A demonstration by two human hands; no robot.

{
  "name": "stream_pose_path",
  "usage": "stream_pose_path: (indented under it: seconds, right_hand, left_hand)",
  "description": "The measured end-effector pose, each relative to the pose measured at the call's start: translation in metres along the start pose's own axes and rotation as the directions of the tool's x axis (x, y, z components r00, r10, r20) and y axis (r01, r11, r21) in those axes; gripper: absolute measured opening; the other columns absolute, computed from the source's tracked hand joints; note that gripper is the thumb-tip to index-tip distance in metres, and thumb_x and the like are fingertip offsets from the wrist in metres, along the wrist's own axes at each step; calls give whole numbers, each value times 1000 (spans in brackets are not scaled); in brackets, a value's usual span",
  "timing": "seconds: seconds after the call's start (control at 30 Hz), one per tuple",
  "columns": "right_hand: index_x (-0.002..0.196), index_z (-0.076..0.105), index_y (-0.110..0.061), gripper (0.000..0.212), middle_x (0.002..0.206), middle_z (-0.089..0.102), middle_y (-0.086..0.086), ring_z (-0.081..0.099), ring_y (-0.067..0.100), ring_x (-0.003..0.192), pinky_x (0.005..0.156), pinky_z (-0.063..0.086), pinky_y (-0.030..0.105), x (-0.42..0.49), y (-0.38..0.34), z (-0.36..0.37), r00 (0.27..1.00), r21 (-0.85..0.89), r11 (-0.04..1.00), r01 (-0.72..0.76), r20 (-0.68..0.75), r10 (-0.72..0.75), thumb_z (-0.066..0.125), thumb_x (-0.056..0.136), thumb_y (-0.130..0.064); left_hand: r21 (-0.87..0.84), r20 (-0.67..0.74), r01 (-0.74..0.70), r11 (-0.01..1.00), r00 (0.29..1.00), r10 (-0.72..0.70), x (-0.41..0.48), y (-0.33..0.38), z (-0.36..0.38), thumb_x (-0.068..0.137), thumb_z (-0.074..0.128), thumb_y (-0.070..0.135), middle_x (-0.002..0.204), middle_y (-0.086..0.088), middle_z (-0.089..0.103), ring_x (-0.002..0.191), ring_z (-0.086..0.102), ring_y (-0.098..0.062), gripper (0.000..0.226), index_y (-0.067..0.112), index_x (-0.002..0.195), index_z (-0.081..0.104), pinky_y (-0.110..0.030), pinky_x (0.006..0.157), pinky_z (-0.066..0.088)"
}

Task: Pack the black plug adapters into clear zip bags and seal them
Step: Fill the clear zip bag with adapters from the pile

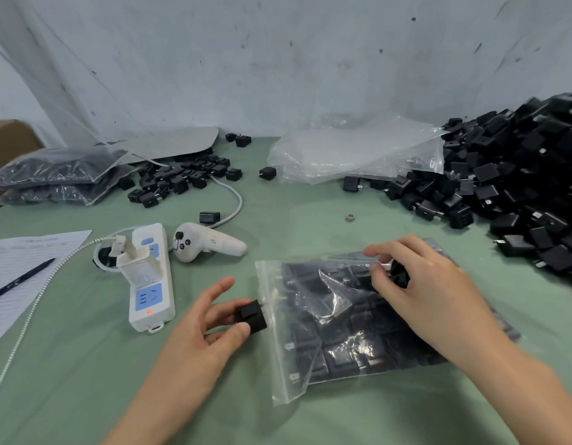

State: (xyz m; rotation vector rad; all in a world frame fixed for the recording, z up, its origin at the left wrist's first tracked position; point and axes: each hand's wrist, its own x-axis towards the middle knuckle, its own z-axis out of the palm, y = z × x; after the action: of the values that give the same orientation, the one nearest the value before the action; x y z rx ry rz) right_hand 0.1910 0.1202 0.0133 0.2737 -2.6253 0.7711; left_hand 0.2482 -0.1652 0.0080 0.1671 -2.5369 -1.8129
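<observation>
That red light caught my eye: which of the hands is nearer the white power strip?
Left. The left hand, pinching a black adapter, sits just right of the power strip; the right hand is farther right, over the zip bag.

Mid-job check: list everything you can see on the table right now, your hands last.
Zip bag: one, clear, part-filled with adapters, front centre.
Loose adapters: big pile, black, right.
Smaller adapter heap: black, back left.
Filled bags: two stacked, far left.
Empty bags: stack, clear, back centre.
Power strip: one, white and blue, left of centre.
Controller: one, white, beside the strip.
Paper and pen: left edge.
Table: green.
Left hand: grips left adapter at the bag's zip edge.
Right hand: pinches right adapter over the bag.
</observation>
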Motion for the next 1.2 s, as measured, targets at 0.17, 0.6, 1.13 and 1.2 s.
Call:
stream_pose_path:
  seconds: [0.17,0.6,1.13,1.2]
  right_hand:
    - [110,64,-44,23,98,53,-24,56,6,69,56,38,27,1,0,1,1000,-4,1000,6,1,-6,51,91,-42]
    - [108,62,-47,17,97,53,-21,52,0,58,57,48,33,-3,-10,3,999,-15,1000,21,37,-20,53,94,-41]
    - [109,65,-40,18,96,54,-20,47,-3,54,56,49,31,-5,-12,3,999,-19,999,42,32,-42,55,95,-37]
    - [110,65,-41,18,96,54,-20,47,-3,53,56,48,31,-5,-11,3,998,-22,999,41,39,-40,55,95,-37]
  left_hand:
    - [49,36,-46,998,998,44,1,0,17,90,68,7,113,24,69,92,65,-15,60,46,131,48,-10,82,48]
    - [-129,44,-89,988,994,96,5,15,31,92,61,-2,116,11,72,98,71,-14,58,37,134,48,-17,87,51]
    - [566,106,-250,785,967,232,-3,7,14,91,40,35,92,20,60,84,55,0,29,49,99,63,-23,70,43]
    - [573,218,-338,747,941,258,-3,5,17,93,33,40,91,13,56,94,51,-6,34,42,112,61,-28,79,45]
